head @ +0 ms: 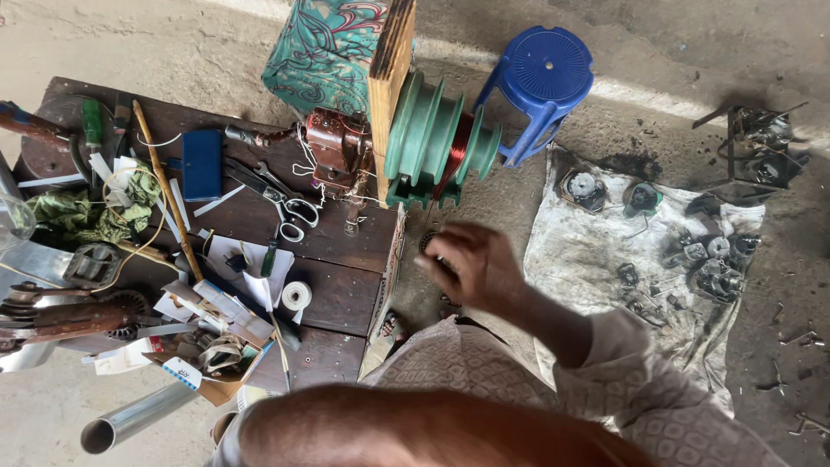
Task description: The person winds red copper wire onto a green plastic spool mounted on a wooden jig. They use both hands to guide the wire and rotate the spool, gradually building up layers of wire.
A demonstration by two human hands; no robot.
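My right hand (471, 264) hovers blurred over the ground just right of the dark wooden workbench (337, 294). Its fingers are curled inward, and the blur hides whether they hold anything. Just above the hand sits a green stepped pulley (424, 138) wound with copper wire, mounted on a wooden board (389, 78) with a brown metal winder (337, 151) on its left. A bare limb (415, 428) crosses the bottom edge. My left hand is out of sight.
The bench holds scissors (290, 207), a white tape roll (296, 296), a blue case (201, 164), a green rag (82, 216), paper scraps and tools. A blue plastic stool (540, 78) stands behind. Motor parts lie on a dirty white cloth (588, 259) at right. A metal pipe (130, 419) lies bottom left.
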